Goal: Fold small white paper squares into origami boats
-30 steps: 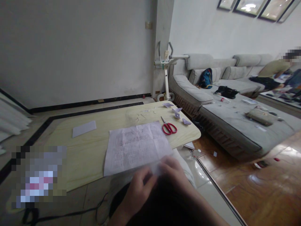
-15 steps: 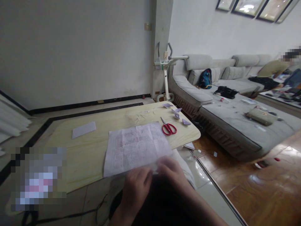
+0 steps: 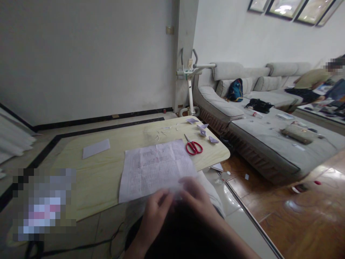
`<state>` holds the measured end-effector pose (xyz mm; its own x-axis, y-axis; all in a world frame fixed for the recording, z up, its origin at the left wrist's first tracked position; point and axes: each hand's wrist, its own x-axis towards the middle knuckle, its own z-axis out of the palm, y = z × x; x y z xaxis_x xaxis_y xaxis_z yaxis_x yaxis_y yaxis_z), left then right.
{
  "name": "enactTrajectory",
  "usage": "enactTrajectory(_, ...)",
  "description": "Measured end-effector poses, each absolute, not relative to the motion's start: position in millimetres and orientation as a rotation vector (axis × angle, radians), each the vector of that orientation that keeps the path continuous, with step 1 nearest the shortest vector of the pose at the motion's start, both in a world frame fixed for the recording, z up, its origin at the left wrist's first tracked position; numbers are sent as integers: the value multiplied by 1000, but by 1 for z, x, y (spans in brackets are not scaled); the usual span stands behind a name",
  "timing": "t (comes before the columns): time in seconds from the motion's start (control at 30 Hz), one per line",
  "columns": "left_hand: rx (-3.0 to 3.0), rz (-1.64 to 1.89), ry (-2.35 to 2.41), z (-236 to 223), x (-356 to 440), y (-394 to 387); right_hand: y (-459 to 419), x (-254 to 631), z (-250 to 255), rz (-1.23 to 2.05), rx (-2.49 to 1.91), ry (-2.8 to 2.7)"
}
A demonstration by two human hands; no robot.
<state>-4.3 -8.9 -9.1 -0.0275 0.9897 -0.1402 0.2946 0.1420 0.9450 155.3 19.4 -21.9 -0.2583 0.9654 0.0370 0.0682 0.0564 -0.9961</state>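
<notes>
My left hand [image 3: 156, 208] and my right hand [image 3: 196, 194] are close together at the table's near edge, over my dark lap. Both are closed, fingertips pinching a small whitish piece of paper [image 3: 176, 193] that is blurred and partly hidden by the fingers. Just beyond them a large creased sheet of paper [image 3: 156, 169] covered in print lies flat, its lower edge by my hands. Red-handled scissors [image 3: 194, 148] rest at the sheet's right corner, blades pointing away. Several small folded paper shapes [image 3: 214, 140] stand near the right end of the table.
On the pale wooden table [image 3: 102, 180] are a folded paper [image 3: 96, 148] and thin paper scraps [image 3: 163, 133]. A blurred-out device [image 3: 43, 208] stands at the left. A grey sofa [image 3: 258, 136] holds bags; a person [image 3: 309, 81] sits at its far end.
My left fingers have shifted and tilted upward around the small paper, and the right fingers have moved slightly. Things on the table stay in place.
</notes>
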Motion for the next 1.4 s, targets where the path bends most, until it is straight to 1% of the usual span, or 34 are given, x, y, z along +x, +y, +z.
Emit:
enactTrajectory(0.13,1282,926,1522,-1,-5,-9,21,157,-23,1396,-1106,-1562)
enactTrajectory(0.4,1372,887,1421,1,-5,-12,18,159,-18,1520,-1087,-1506)
enactTrajectory(0.5,1382,966,1400,-6,-2,-15,19,158,-18,1478,-1116,-1450)
enactTrajectory(0.63,1362,1016,1373,-16,1,-16,19,159,-19,1369,-1081,-1508)
enactTrajectory(0.87,1338,1001,1358,-18,1,-14,17,157,-24,1407,-1041,-1495)
enactTrajectory(1.0,1328,1062,1471,-9,-1,-10,14,158,-25,1324,-1052,-1503)
enactTrajectory(1.13,1313,1080,1602,1,-3,-7,12,163,-19,1162,-1001,-1750)
enactTrajectory(1.23,1315,1099,1621,1,-3,-7,15,163,-16,1045,-910,-1881)
enactTrajectory(1.4,1308,1100,1581,-5,-6,-7,19,164,-17,948,-878,-1892)
